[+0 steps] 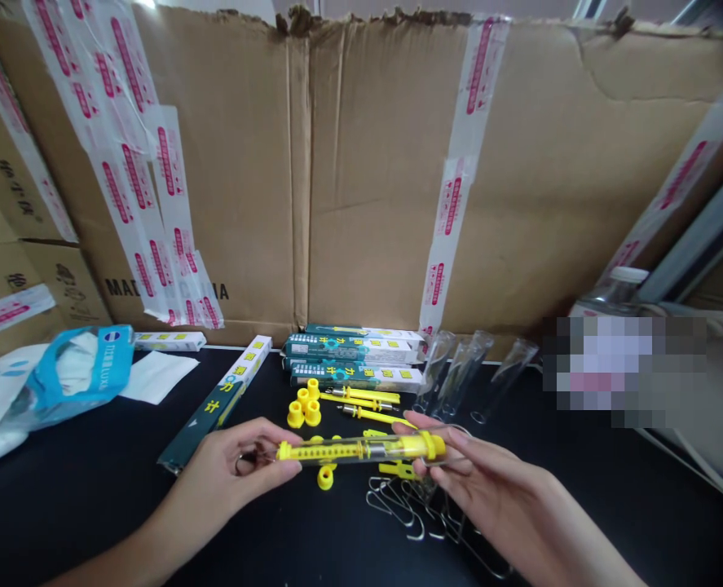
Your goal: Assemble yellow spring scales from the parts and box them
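The scale (361, 449) is held level just above the surface (92, 497), on the person's side of the boxes (354, 359), the left hand (232, 477) pinched on its ring end and the right hand (489, 485) closed round its yellow cap, seemingly so the clear barrel shows between them.

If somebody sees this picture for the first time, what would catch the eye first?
The eye goes first to the clear tube with yellow parts, held level between the left hand and the right hand, low in the middle. Just behind it, loose yellow caps and a stack of green boxes lie on the black table. A tall cardboard wall with red-printed tape strips fills the background.
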Motion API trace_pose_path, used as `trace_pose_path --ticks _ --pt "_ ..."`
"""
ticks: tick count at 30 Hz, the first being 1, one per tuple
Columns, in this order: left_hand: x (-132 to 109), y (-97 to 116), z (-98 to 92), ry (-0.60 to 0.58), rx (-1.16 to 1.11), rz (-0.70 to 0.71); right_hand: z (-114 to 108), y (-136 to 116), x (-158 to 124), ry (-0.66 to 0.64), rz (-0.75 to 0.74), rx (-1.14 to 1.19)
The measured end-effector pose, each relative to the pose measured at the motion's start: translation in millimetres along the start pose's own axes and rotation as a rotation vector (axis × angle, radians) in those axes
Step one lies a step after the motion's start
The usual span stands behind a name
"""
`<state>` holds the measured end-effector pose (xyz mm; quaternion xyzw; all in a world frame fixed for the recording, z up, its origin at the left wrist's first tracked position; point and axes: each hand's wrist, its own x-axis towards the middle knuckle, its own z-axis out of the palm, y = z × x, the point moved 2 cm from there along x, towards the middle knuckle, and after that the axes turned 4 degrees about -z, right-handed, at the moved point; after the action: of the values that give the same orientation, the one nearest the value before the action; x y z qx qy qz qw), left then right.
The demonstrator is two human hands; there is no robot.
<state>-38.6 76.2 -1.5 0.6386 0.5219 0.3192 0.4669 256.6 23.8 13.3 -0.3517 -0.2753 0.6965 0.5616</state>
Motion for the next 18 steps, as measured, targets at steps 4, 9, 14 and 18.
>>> trace_pose_path --ticks 4,9,14,18 --pt "0 -4 3.3 -0.042 -0.028 -0.079 -1 0 3 0.018 0.015 -0.014" --pt "0 -9 4.8 -0.051 -0.041 -0.121 -3 3 8 0.039 -0.006 -0.039" --pt "0 -11 2.8 0.040 -0.003 -0.073 -2 3 5 0.053 -0.035 -0.001" --pt "-3 -3 2.7 0.081 0.007 -0.048 -6 1 5 0.106 -0.048 0.026"
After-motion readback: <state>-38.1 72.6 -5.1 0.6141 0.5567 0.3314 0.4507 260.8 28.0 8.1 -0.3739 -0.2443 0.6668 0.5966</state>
